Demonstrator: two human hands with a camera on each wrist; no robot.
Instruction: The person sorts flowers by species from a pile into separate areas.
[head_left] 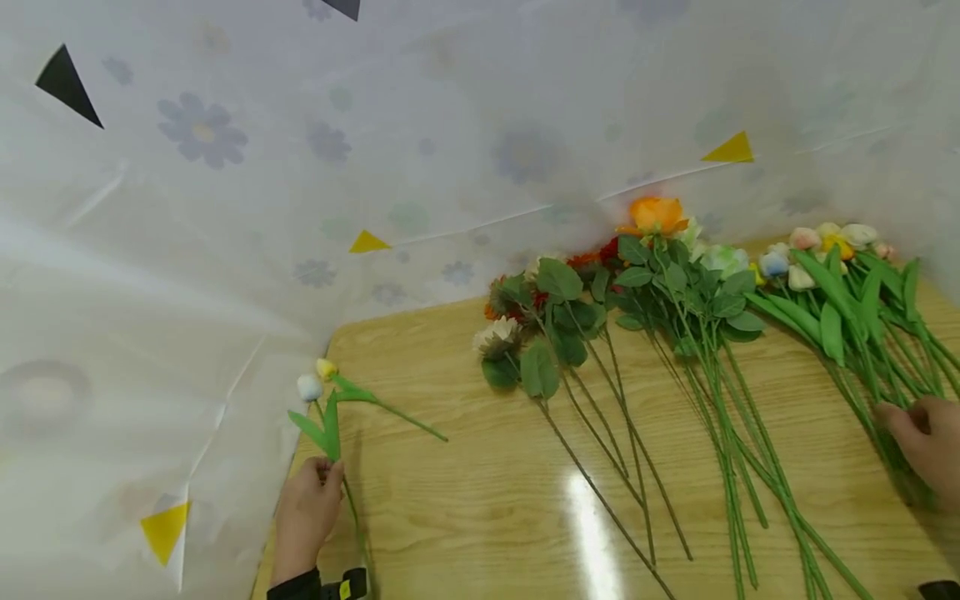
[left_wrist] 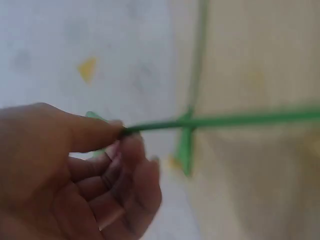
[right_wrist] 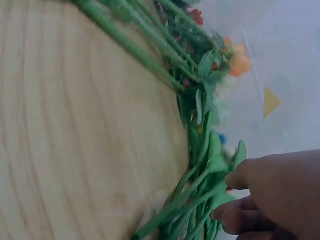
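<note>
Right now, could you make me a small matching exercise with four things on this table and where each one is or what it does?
Things:
1. left hand
2. right hand
3. orange rose
4. white and yellow tulip stems

Places or states:
a. lies at the back of the wooden table, near the sheet
b. touches the green stems of the tulip bunch on the right
c. pinches a thin green stem
d. at the table's left edge, buds pointing away

Pairs: 1-c, 2-b, 3-a, 4-d
</note>
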